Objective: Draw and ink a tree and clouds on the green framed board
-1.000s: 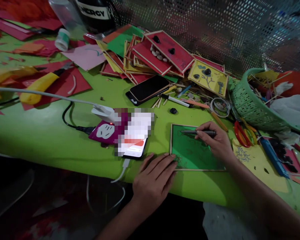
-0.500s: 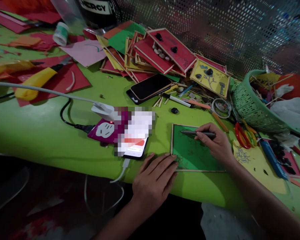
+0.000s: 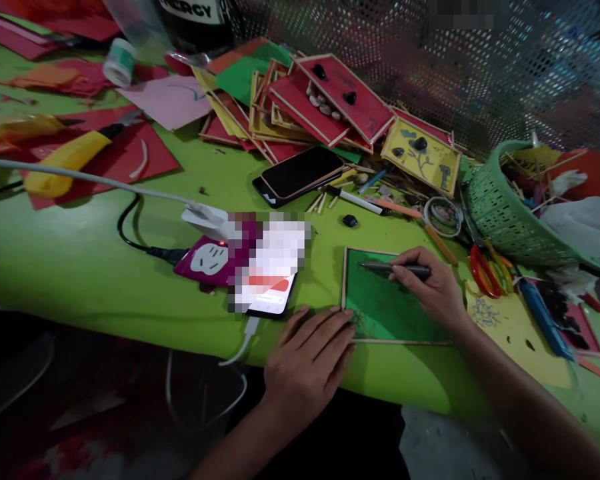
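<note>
My right hand (image 3: 433,290) grips dark pen (image 3: 395,267) over green framed card (image 3: 380,307); left hand (image 3: 307,360), flat and unclenched, pins its near corner. Risk: slack pressure, card slides off tabletop (image 3: 80,267) edge.

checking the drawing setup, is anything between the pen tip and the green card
Nothing visible does. The right hand holds the pen over the green framed card, with nothing lying under the tip; the left hand rests at its lower left corner.
</note>
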The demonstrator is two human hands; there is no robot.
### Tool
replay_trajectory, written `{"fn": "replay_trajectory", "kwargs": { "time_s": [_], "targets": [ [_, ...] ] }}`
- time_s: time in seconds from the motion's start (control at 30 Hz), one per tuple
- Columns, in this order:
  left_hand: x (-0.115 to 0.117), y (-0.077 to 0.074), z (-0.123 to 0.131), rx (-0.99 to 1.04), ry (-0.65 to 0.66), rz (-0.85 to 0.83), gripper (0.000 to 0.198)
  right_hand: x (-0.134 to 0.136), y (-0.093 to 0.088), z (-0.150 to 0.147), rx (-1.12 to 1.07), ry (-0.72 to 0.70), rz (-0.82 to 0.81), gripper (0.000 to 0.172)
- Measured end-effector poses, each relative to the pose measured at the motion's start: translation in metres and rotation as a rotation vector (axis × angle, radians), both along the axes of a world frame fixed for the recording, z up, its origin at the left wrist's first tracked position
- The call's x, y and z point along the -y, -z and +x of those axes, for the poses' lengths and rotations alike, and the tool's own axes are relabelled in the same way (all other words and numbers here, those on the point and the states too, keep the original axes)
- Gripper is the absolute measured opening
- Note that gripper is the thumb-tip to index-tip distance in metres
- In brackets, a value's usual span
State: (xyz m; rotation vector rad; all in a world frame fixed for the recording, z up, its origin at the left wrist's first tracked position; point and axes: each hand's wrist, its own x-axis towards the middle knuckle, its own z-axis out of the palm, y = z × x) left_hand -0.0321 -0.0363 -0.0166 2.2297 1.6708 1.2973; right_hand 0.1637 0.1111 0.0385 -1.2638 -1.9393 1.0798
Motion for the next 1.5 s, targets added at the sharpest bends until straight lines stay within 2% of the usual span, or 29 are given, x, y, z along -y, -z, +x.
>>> {"fn": "replay_trajectory", "kwargs": {
  "time_s": [1.5],
  "targets": [
    [0.0002,0.002,-0.0001,-0.005,-0.009,0.001,0.021,0.0007,0.0,-0.0004,0.004,0.013,-0.003,0.02]
  ]
}}
